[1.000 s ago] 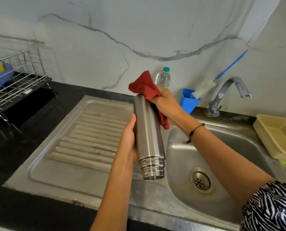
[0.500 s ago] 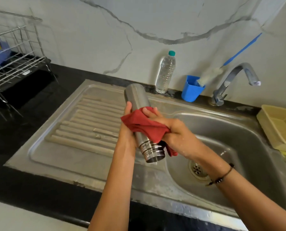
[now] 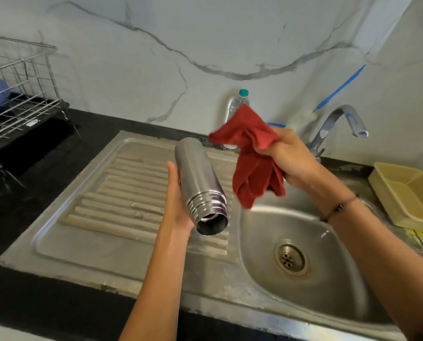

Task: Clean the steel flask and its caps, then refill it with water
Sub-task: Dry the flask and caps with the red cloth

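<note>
My left hand (image 3: 178, 207) grips the steel flask (image 3: 200, 183) mid-body, tilted, open mouth toward me, above the drainboard (image 3: 102, 193). My right hand (image 3: 289, 158) clutches the red cloth (image 3: 252, 168), clear of it. Rigid, smooth, probably slippery: hold mid-barrel, not threads.

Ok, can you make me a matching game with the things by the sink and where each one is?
Things:
1. flask
2. cloth
3. tray
4. rack

Places:
A. on the counter, far left
B. in the left hand
C. right of the sink
D. in the right hand

Pairs: 1-B, 2-D, 3-C, 4-A
</note>
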The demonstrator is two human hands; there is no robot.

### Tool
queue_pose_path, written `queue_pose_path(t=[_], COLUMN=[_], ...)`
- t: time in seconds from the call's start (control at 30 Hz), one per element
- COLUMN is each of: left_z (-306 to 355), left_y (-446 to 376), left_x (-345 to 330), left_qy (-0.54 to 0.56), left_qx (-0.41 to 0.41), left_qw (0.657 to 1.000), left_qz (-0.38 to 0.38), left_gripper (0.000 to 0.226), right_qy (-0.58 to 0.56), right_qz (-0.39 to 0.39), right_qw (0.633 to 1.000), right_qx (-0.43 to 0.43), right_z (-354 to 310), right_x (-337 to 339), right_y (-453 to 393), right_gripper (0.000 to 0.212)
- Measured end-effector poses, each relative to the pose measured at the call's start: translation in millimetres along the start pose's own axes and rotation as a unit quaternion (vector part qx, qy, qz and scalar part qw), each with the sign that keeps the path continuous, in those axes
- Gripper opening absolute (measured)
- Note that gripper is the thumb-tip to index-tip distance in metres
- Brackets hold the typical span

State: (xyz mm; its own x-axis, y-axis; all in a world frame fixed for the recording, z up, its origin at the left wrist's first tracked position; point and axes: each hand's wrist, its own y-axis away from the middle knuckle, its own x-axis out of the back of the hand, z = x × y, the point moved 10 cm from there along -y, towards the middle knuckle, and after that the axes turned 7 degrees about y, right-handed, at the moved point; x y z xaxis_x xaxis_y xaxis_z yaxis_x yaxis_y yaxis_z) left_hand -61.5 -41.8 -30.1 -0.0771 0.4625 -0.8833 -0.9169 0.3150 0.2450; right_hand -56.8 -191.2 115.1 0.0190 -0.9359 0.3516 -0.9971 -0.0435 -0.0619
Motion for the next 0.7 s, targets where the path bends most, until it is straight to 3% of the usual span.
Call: queue_pose_path(t=[0.13,0.23,0.4,0.47,0.6,0.7], left_z=[1.6,7.8,-0.4,-8.1,-19.0,-25.9], left_y=[3.3,2.3,2.5,2.9,-0.1,-2.7], left_x=[-3.1,-4.3,3.4,-2.7,-4.8,-7.7], left_qy=[-0.028,-0.074,-0.164,-0.158,-0.084,-0.004], left_qx=[0.014,0.002,0.018,0.023,0.01,0.034], left_qw=[0.999,0.996,0.984,0.986,0.995,0.999], left_qz=[0.023,0.053,0.066,0.053,0.048,0.004], left_gripper=[0.079,0.051,0.062,0.062,0.058,0.061], right_qy=[0.125,0.148,0.144,0.183,0.288,0.281], right_qz=[0.033,-0.018,-0.074,-0.076,-0.1,-0.13], right_qw=[0.99,0.986,0.983,0.974,0.94,0.94], right_qx=[0.054,0.074,0.083,0.105,0.151,0.143], right_z=[-16.6,-18.7,-6.2,-8.3,-4.0,3.2], right_x=[-18.1,-50.7,-72.1,-69.4,-78.6,-83.2], right_y=[-46.6,-52.2,-31.6,-21.8,16.2,51.5], right_gripper=[0.017,0.02,0.051,0.063,0.062,0.072])
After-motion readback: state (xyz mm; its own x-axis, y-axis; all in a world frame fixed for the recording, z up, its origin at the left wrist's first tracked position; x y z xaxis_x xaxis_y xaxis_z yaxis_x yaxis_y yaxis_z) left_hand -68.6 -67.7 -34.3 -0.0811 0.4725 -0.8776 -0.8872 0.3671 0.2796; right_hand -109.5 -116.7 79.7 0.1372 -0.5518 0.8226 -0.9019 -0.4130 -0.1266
